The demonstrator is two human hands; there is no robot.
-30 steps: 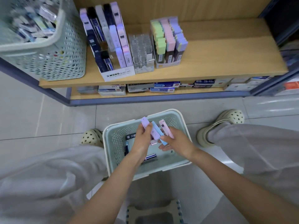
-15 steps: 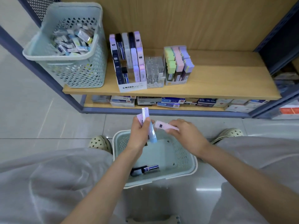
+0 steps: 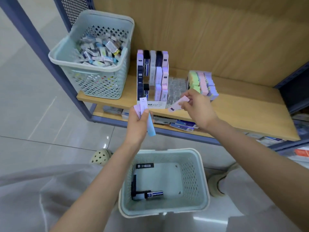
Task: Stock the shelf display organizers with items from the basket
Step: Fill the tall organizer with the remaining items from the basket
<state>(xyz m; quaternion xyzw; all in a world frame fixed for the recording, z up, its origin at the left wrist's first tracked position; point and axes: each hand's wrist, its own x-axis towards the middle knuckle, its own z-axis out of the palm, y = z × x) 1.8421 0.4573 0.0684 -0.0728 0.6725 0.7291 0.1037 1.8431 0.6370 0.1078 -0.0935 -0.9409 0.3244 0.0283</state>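
The left hand (image 3: 138, 126) grips a small bunch of lilac and blue packs (image 3: 144, 105), held upright in front of the shelf (image 3: 242, 113). The right hand (image 3: 199, 109) pinches one pink pack (image 3: 178, 104) between thumb and fingertips, close in front of the white organizer (image 3: 153, 76), which stands on the shelf with rows of packs in it. Below both hands the basket (image 3: 204, 186) sits on the floor (image 3: 50, 114), with a few dark packs (image 3: 145, 165) lying in its bottom.
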